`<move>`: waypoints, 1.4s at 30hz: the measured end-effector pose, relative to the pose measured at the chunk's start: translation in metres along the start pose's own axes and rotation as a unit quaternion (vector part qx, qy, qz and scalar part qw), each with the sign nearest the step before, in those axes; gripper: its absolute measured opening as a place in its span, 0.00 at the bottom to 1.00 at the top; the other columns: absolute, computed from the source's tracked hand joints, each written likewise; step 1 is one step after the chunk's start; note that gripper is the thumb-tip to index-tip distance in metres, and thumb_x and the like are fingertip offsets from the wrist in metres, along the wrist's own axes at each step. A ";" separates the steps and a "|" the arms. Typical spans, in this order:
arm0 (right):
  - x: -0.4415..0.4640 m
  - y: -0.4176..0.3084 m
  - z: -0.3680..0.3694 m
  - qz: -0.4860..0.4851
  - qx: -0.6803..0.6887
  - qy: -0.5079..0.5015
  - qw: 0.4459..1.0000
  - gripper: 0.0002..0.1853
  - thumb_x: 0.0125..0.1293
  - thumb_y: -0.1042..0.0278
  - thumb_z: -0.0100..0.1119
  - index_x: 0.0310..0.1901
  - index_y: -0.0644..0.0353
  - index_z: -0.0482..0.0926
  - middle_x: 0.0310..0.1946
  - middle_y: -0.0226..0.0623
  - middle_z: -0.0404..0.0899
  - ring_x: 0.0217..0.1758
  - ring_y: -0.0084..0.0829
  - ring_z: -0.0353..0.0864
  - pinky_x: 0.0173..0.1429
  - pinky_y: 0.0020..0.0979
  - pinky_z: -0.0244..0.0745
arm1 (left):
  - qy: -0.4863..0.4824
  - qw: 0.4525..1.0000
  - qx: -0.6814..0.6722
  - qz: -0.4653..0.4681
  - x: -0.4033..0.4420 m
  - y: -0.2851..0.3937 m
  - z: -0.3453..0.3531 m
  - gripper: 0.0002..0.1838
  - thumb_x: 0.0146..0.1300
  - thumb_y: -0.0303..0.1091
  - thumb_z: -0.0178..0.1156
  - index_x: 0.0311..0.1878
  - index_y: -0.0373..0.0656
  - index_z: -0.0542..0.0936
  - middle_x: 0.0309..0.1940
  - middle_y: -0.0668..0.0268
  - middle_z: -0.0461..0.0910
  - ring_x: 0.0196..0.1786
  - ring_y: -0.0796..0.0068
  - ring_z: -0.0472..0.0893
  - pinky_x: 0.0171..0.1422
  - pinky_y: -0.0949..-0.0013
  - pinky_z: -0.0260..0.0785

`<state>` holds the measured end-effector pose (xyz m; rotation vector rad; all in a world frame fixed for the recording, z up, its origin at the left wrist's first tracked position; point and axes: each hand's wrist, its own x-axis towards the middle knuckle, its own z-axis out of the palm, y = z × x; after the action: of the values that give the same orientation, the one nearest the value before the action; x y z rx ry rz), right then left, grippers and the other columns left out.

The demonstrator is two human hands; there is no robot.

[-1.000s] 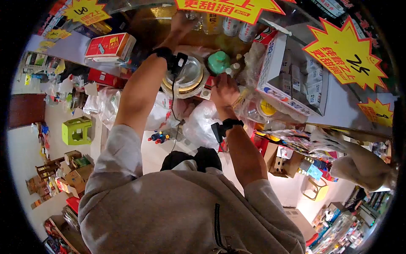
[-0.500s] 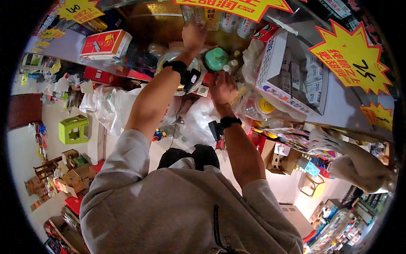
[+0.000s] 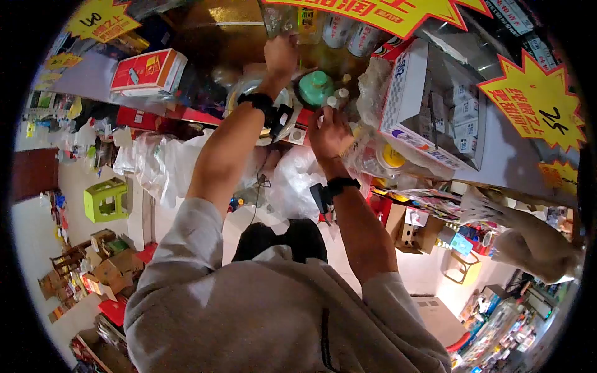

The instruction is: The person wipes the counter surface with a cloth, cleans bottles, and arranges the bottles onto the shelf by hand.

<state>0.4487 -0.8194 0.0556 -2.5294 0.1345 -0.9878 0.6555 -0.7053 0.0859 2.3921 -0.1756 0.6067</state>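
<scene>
My left hand [image 3: 281, 60] reaches up to a clear bottle [image 3: 278, 22] at the top, beside a yellow-labelled bottle [image 3: 309, 23]; its fingers look curled at the bottle's lower part, though the grip is small to make out. My right hand [image 3: 331, 135] rests lower down with bent fingers near small white-capped bottles [image 3: 332, 102]; anything in its fingers cannot be made out. Between the hands stands a green rounded bottle [image 3: 316, 87]. Round clear containers [image 3: 249, 87] lie partly behind my left wrist.
White cans [image 3: 336, 31] stand at the top. An open carton of small boxes [image 3: 398, 102] is on the right, a red and white box [image 3: 148, 73] on the left. Plastic bags [image 3: 298, 180] hang below the counter edge. A green stool [image 3: 106, 200] stands at left.
My left hand has moved right along the top, and its forearm now covers part of the round containers. My right hand has stayed near the small bottles. The view has shifted slightly.
</scene>
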 end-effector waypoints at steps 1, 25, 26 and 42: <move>0.002 0.000 -0.001 -0.023 -0.019 0.011 0.999 0.09 0.60 0.60 0.64 0.37 0.53 0.78 0.30 0.34 0.81 0.33 0.40 0.81 0.39 0.40 0.80 | -0.001 1.000 -0.003 0.006 0.000 -0.001 0.001 0.09 0.62 0.36 0.62 0.36 0.42 0.86 0.30 0.47 0.83 0.37 0.43 0.84 0.42 0.47 0.77; 0.256 -0.060 -0.007 -0.126 -0.093 -0.007 0.988 0.20 0.62 0.60 0.70 0.49 0.64 0.79 0.40 0.45 0.84 0.39 0.36 0.85 0.46 0.33 0.79 | 0.122 0.954 -0.189 0.200 -0.028 -0.010 -0.011 0.19 0.52 0.22 0.66 0.50 0.37 0.80 0.51 0.52 0.79 0.54 0.48 0.78 0.59 0.53 0.73; 0.276 -0.064 -0.001 -0.130 -0.105 -0.033 0.985 0.20 0.62 0.60 0.70 0.49 0.64 0.79 0.40 0.45 0.84 0.39 0.36 0.85 0.46 0.33 0.79 | 0.126 0.955 -0.175 0.204 -0.028 -0.012 -0.011 0.20 0.51 0.23 0.66 0.50 0.38 0.80 0.51 0.52 0.79 0.54 0.49 0.78 0.59 0.53 0.73; 0.338 -0.072 -0.004 -0.085 -0.096 -0.236 0.963 0.19 0.63 0.61 0.68 0.51 0.63 0.80 0.42 0.45 0.84 0.41 0.38 0.84 0.48 0.34 0.79 | 0.049 0.973 -0.140 0.177 -0.027 -0.011 -0.006 0.25 0.49 0.24 0.68 0.54 0.40 0.79 0.60 0.53 0.73 0.62 0.49 0.74 0.64 0.55 0.73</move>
<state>0.6930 -0.8357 0.2994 -2.9160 -0.1368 -0.4164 0.6328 -0.6939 0.0708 2.0644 -0.6142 0.8028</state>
